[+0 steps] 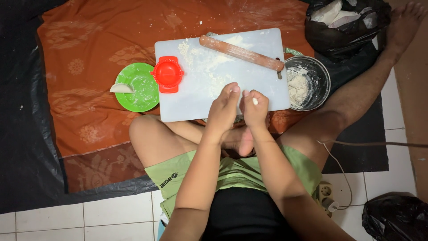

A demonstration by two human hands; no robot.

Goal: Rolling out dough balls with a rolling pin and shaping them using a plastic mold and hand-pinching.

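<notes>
While two hands, left hand [224, 107] and right hand [255, 108], pinch one dough bit [255, 101], one rolling pin [241, 53] rests.

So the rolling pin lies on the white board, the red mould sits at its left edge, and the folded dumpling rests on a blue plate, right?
Not quite: the plate is green, not blue, as the head view shows. The rolling pin does lie on the white board, the red mould at its left edge, the dumpling on the plate.

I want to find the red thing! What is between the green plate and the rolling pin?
In the head view, the red dumpling press sits between the green plate and the rolling pin, at the floury white cutting board's left edge.
</notes>
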